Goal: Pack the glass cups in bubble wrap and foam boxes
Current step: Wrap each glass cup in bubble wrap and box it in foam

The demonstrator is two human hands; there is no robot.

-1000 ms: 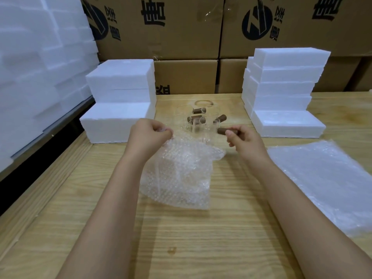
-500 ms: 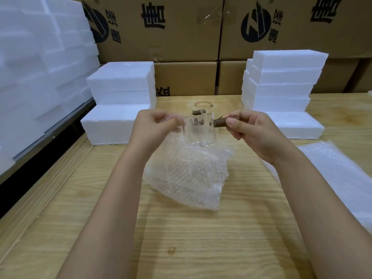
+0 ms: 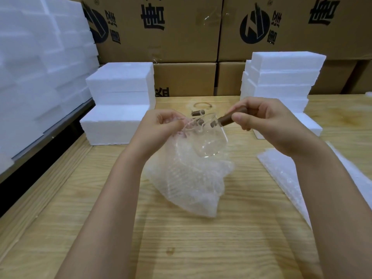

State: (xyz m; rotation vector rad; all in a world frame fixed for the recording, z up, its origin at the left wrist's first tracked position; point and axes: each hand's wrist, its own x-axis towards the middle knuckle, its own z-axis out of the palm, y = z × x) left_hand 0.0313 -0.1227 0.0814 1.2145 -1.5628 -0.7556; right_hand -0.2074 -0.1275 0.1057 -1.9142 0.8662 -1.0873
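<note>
A clear glass cup [image 3: 209,141] is held above the wooden table [image 3: 181,244] by its brown handle [image 3: 226,120], round which the thumb and curled fingers of the right hand [image 3: 269,125] are closed. The cup is tilted, with the handle raised to the right and the rounded base lowered toward a crumpled piece of bubble wrap [image 3: 187,178]. The upper edge of the bubble wrap is pinched between the thumb and fingertips of the left hand [image 3: 161,127], just beside the cup's rim, while its lower part is draped on the table. Whether the cup's base is inside the wrap or only in front of it cannot be told, since both are transparent. Behind the hands, further cups [image 3: 198,113] with brown handles are partly seen on the table, mostly hidden. White foam boxes [image 3: 120,91] are stacked at the back left of the table, and a second foam stack [image 3: 281,77] is set at the back right. A flat pile of bubble sheets [image 3: 285,172] is laid on the table to the right, partly covered by the right forearm. A wall of foam blocks [image 3: 30,67] is seen along the left edge, and printed cardboard cartons [image 3: 161,37] are piled behind the table.
</note>
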